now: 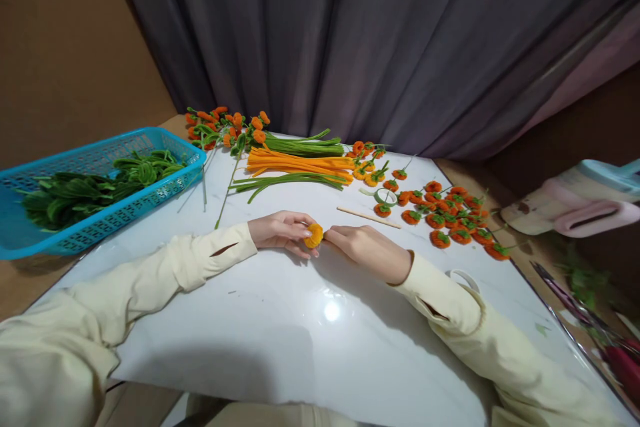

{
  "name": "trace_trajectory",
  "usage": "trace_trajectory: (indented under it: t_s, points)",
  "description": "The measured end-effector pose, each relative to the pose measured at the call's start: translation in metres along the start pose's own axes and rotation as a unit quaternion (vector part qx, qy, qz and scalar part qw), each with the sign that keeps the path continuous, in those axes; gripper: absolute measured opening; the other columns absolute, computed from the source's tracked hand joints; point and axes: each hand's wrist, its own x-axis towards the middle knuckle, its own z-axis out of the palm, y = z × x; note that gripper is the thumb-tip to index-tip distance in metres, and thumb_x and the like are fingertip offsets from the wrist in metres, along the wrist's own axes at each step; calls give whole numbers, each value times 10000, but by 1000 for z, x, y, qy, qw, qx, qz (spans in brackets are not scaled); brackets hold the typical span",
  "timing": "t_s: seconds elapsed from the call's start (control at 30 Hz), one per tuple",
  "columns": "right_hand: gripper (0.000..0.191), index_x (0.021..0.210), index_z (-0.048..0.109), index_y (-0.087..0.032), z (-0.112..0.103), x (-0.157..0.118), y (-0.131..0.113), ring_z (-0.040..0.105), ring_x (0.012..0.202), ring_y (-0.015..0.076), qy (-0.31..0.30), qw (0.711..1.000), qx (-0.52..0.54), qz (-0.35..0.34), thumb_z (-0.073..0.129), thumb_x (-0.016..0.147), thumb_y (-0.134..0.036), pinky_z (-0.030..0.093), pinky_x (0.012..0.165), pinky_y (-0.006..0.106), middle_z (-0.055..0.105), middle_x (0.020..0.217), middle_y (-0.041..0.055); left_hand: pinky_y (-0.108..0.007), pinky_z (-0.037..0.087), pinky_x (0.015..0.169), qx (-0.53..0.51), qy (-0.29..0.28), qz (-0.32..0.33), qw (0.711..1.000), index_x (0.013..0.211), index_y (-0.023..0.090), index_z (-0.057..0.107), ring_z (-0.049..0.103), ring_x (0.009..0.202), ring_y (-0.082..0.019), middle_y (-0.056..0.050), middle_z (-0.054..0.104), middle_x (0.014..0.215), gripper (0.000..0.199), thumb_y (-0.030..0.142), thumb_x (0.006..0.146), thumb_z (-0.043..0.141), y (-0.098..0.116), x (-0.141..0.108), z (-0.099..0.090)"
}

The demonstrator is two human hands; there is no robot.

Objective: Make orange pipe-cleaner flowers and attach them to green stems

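Observation:
Over the middle of the white table (pixel 240 320), my left hand (pixel 286 232) holds a yellow fuzzy flower head (pixel 314 236) between thumb and fingers. Just right of it is my right hand (pixel 364 248), its fingers pinched at the flower's dark underside or stem; exactly what they grip is hidden. Behind the hands lie orange fuzzy stems (pixel 300 161) between two bunches of green ones (pixel 305 147). A thin wooden stick (pixel 369 217) rests beyond my right hand, near a roll of pale green tape (pixel 385 197).
A blue basket (pixel 125 217) of green leaves stands at the left. Orange flowers on stems (pixel 237 121) lie at the back left, and many flower heads (pixel 450 213) at the right. A tumbler (pixel 575 200) and pliers (pixel 560 290) are at the far right.

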Motion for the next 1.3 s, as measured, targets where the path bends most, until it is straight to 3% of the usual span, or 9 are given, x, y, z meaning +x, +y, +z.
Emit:
trace_trajectory:
  t_s: [0.13,0.27,0.37,0.5,0.73,0.93,1.07,1.2,1.3]
  points:
    - [239,1020,555,-148,-7,-1,0,582,738,135,-14,1000,2,13,353,965,-263,335,584,234,623,892,58,-293,539,675,1,-23,-1,1000,993,136,499,680,715,-182,-53,666,818,324,222,749,694,-1,-1,2]
    - [323,951,580,-155,-13,-6,32,579,743,151,-9,992,-60,113,403,933,-424,310,546,241,623,912,64,-300,535,661,-18,-47,11,999,993,142,476,680,720,-196,-65,672,833,337,180,738,693,-2,0,-3]
    - [280,903,591,-147,-6,-9,63,564,873,197,-5,973,-134,189,455,907,-391,281,522,249,608,937,84,-308,533,647,-25,-65,17,997,1010,156,470,680,716,-205,-69,677,846,356,174,732,691,-3,0,-7]
    - [189,995,572,-147,10,-4,75,555,889,181,-7,973,-125,192,453,854,-188,306,548,252,590,978,81,-312,539,650,-7,-82,9,997,1082,151,491,682,716,-212,-70,672,849,394,193,739,680,-3,-1,-7]
    - [253,1028,511,-99,18,-1,70,576,774,161,-15,984,-16,178,408,802,-53,366,592,240,585,968,109,-307,547,714,-38,-75,16,996,995,142,533,651,945,-268,-120,669,989,299,157,736,682,-2,-1,-5]
    - [244,1111,523,-120,-13,-12,50,583,815,157,97,991,61,77,368,930,-171,414,653,241,580,1006,120,-305,545,708,-27,-50,31,998,1008,147,530,665,898,-255,-94,678,925,324,166,731,698,-2,-1,-6]
    - [278,1153,560,-181,-29,-18,13,583,724,142,94,993,-6,77,388,935,-194,360,569,236,622,915,68,-279,544,700,-9,-20,31,999,1025,153,517,683,824,-219,-80,684,899,355,194,731,711,0,-2,-4]
    - [409,1172,559,-182,-24,-15,-11,558,676,119,55,988,-99,105,398,834,-17,253,482,256,600,1007,71,-263,541,696,-2,-10,30,1000,1021,153,501,689,792,-208,-78,685,885,372,206,726,722,1,-2,-2]
    - [372,1171,553,-182,-17,-13,-17,559,685,115,57,985,-124,106,402,854,-56,233,471,269,578,1052,84,-263,540,701,-1,-2,32,999,1014,152,493,689,795,-212,-76,683,881,375,212,726,726,0,-2,-1]
